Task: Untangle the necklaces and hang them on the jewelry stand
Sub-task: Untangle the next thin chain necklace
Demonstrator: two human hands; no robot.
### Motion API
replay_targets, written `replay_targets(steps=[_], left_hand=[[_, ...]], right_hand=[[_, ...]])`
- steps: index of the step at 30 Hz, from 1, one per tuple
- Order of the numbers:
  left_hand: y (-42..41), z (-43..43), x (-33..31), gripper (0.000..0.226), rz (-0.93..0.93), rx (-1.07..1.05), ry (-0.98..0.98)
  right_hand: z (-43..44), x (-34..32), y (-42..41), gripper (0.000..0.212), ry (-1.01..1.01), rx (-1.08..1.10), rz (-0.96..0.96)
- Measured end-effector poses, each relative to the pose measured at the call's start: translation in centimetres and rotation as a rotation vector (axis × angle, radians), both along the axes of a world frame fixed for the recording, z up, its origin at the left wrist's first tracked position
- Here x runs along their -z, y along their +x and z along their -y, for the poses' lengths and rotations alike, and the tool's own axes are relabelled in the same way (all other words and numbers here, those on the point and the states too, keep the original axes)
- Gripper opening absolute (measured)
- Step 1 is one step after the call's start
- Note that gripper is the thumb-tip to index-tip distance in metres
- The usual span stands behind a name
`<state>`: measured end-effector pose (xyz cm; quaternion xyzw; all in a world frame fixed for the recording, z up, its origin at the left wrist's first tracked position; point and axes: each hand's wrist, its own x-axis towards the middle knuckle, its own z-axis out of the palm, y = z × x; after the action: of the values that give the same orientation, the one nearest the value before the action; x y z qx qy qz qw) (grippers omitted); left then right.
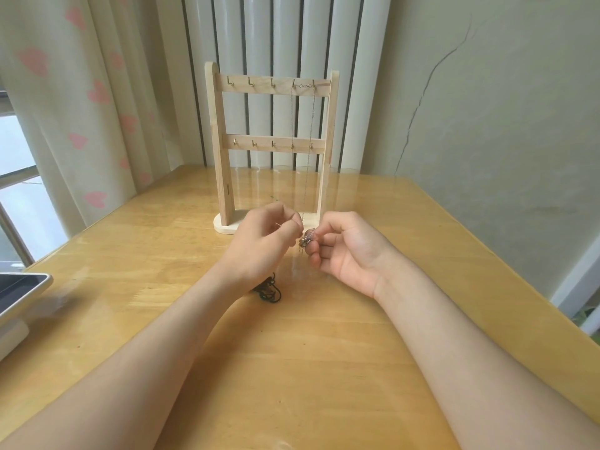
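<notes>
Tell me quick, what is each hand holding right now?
Left hand: pinching the hanging silver chain, it seems.
Right hand: fingers curled around the pendant at the chain's bottom.

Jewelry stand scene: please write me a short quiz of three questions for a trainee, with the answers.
1. True or false: the silver chain necklace hangs from hooks on the top rail of the wooden jewelry stand.
2. Where does the dark cord necklace lie? A) on the table, by the wrist of the left hand; B) on the lower rail; C) on a tablet.
3. Fill in: the right hand pinches the chain necklace's ____.

Key: 1 true; 2 A; 3 pendant.
</notes>
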<state>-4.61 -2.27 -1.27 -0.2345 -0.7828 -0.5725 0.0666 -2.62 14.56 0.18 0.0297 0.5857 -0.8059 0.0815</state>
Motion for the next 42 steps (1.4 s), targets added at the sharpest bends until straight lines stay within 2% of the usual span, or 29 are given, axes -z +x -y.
replay_targets(steps=[5, 9, 15, 17, 19, 24, 30, 33, 35, 39, 42], left_hand=[[-0.1, 0.3, 0.2, 0.004, -0.12, 0.014, -0.095], [-0.6, 0.7, 0.4, 0.002, -0.2, 0.034, -0.17], [-0.6, 0.4, 0.7, 0.012, -0.147, 0.054, -0.233], [-0.8, 0.5, 0.7, 0.016, -0.04, 0.073, -0.163], [-0.9, 0.5, 0.4, 0.017, 0.083, 0.05, -0.01], [-1.3, 0.0, 0.7, 0.018, 0.242, 0.124, 0.228], [-1.2, -0.2, 0.3, 0.018, 0.417, 0.194, 0.483], [-1.0, 0.1, -0.2, 0.018, 0.447, 0.212, 0.494], [-0.9, 0.2, -0.4, 0.011, 0.463, 0.218, 0.507], [-1.1, 0.4, -0.2, 0.021, 0.431, 0.197, 0.475], [-0.9, 0.5, 0.1, 0.029, 0.353, 0.163, 0.387]], right_hand=[[-0.3, 0.2, -0.2, 0.012, 0.008, 0.04, -0.01], [-0.6, 0.4, -0.2, 0.017, 0.078, 0.063, -0.051], [-0.5, 0.4, -0.3, 0.023, 0.162, 0.082, -0.106], [-0.6, 0.5, -0.4, 0.023, 0.178, 0.091, -0.109], [-0.6, 0.5, -0.4, 0.021, 0.2, 0.101, -0.098], [-0.4, 0.7, -0.4, 0.012, 0.244, 0.052, -0.028], [-0.4, 0.8, -0.5, 0.014, 0.217, 0.034, 0.007], [-0.6, 0.9, -0.6, 0.031, 0.269, -0.007, 0.005], [-0.5, 1.1, -0.6, 0.041, 0.328, -0.034, 0.003], [-0.4, 0.9, -0.5, 0.019, 0.363, -0.055, -0.023], [-0.5, 0.9, -0.4, 0.012, 0.366, -0.07, -0.022]])
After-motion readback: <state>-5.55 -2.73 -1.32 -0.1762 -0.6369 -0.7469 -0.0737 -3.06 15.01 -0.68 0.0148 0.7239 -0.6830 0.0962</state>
